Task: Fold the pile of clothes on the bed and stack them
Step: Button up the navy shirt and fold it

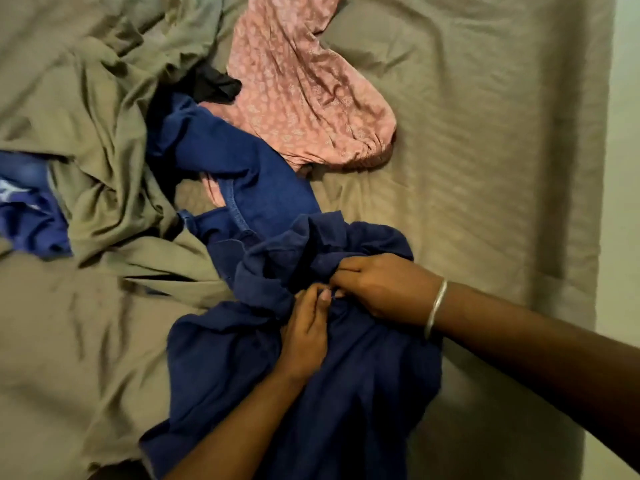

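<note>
Here the dark blue garment (363, 368) lies bunched on the bed (485, 168), right in front of the person, its length running roughly from the near edge of the picture up toward the rest of the pile. Both hands meet on one crumpled fold near its upper end. The left hand (306, 332) comes up from below with fingers curled, pinching the cloth between thumb and fingertips. The right hand (377, 284) reaches in from the right, a bangle (435, 308) on its wrist, and its curled fingers grip the same bunch just beside the left; the two hands touch or nearly touch.

Since the garment's bulk hangs below and to the left of the grip, the next move probably calls for drawing the hands apart to spread that edge flat.

Beyond the hands, a brighter blue garment (242, 168) lies touching the dark one, angled up and left. Past that sits a pink patterned garment (304, 91), with a small black piece (211, 84) at its left edge. Further left, an olive cloth (104, 133) is heaped, and another blue item (27, 206) shows at the far left. No folded stack is visible yet.
</note>
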The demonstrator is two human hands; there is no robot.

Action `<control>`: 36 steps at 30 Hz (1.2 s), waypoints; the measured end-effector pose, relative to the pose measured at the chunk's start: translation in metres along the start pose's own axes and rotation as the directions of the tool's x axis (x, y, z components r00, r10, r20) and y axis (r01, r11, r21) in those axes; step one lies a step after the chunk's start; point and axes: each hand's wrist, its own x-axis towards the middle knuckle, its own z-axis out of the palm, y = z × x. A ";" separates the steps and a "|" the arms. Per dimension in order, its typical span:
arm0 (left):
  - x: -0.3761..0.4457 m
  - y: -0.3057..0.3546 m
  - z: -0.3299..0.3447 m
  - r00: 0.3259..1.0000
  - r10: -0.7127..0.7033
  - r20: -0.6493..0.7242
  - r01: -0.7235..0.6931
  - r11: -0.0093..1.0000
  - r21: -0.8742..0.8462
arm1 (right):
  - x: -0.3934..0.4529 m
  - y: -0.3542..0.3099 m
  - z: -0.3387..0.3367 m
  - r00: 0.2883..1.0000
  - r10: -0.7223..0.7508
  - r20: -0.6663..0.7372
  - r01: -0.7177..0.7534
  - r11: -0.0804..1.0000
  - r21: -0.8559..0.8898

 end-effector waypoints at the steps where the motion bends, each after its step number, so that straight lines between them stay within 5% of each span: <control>1: 0.000 -0.001 0.004 1.000 -0.003 -0.025 0.004 1.000 0.012 | 0.001 0.001 0.003 1.000 0.015 0.001 -0.015 0.998 0.053; 10: 0.007 -0.012 0.027 0.982 0.058 -0.178 -0.033 0.989 0.142 | 0.003 0.016 0.014 0.963 0.240 0.122 -0.265 0.923 0.280; 25: 0.004 -0.004 0.027 0.963 0.159 -0.217 -0.081 0.941 0.330 | -0.002 0.027 0.026 0.957 0.263 0.118 -0.288 0.882 0.372; 27: 0.004 -0.002 0.026 0.974 0.100 -0.204 -0.042 0.962 0.271 | -0.004 0.026 0.027 0.958 0.270 0.099 -0.287 0.876 0.388; 32: 0.012 0.008 0.029 0.972 -0.227 -0.060 0.200 0.934 -0.295 | -0.002 0.029 0.027 0.951 0.300 0.077 -0.306 0.869 0.389; 36: 0.016 0.008 0.023 0.923 -0.382 0.038 0.373 0.868 -0.328 | 0.001 0.029 0.023 0.935 0.348 0.074 -0.345 0.836 0.426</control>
